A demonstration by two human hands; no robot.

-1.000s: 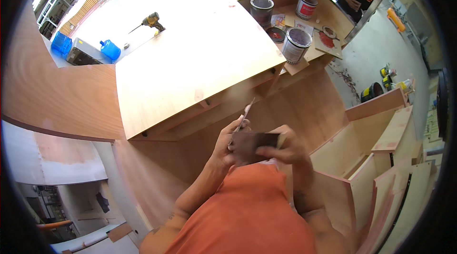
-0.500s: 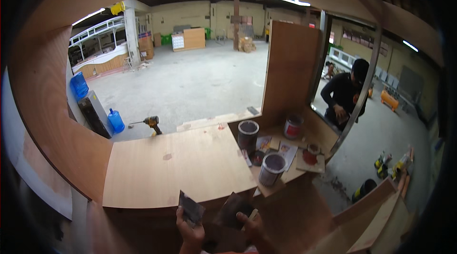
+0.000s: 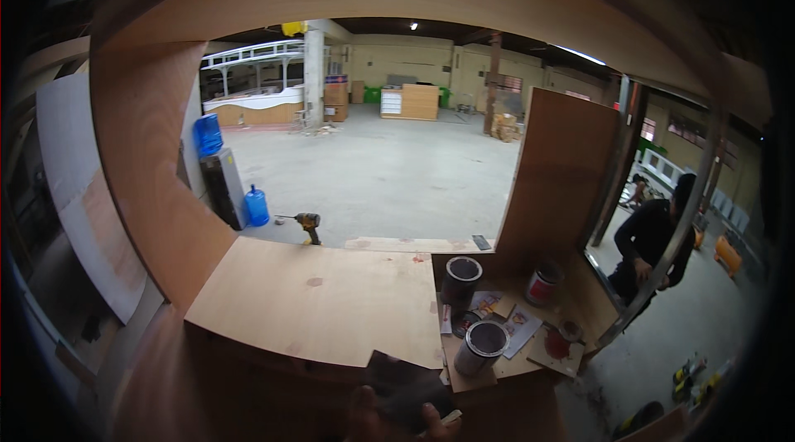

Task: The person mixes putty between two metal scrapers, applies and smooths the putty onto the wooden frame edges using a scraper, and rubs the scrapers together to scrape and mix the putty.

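Low in the view, my left hand (image 3: 364,410) is closed on a thin, dark, flat rectangular plate (image 3: 391,369). Just to its right, my right hand (image 3: 434,422) grips a second dark flat plate (image 3: 418,405), its thumb on top; a pale edge, perhaps a handle, shows by the thumb. The two plates overlap in front of me, and shadow hides most of both hands. Beyond them lies a pale wooden panel (image 3: 331,297). An open can (image 3: 482,348) stands right of the plates, with another open can (image 3: 460,281) behind it.
A red-labelled can (image 3: 543,283), papers (image 3: 522,328) and a red-stained board (image 3: 556,351) sit at the right. A cordless drill (image 3: 309,225) stands past the panel. Wooden side panels and a metal post (image 3: 675,264) frame the opening; a person (image 3: 654,239) works outside it.
My hands have come together, so the two plates, apart before, now overlap. The view has shifted, moving the scene right and lower in the picture.
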